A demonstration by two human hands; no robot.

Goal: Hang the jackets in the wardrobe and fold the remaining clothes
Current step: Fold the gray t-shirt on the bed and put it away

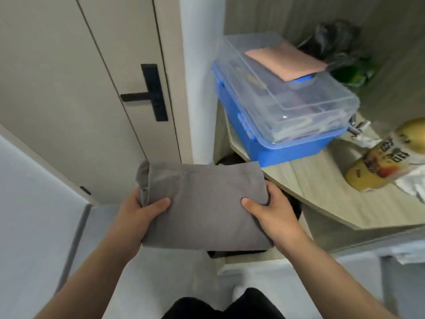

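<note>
A folded grey garment (202, 203) is held flat in the air in front of me, above the pale floor. My left hand (142, 210) grips its left edge, thumb on top and fingers underneath. My right hand (269, 208) grips the right edge the same way. Dark clothes (234, 252) show just below the garment's near edge, in a low compartment under the shelf.
A pale wooden shelf (322, 192) to the right carries a blue storage box with a clear lid (282, 107), a pink folded cloth (285, 59) on it, and a yellow bottle (381, 162). A beige door with a black handle (149, 95) stands left. My dark trouser legs show below.
</note>
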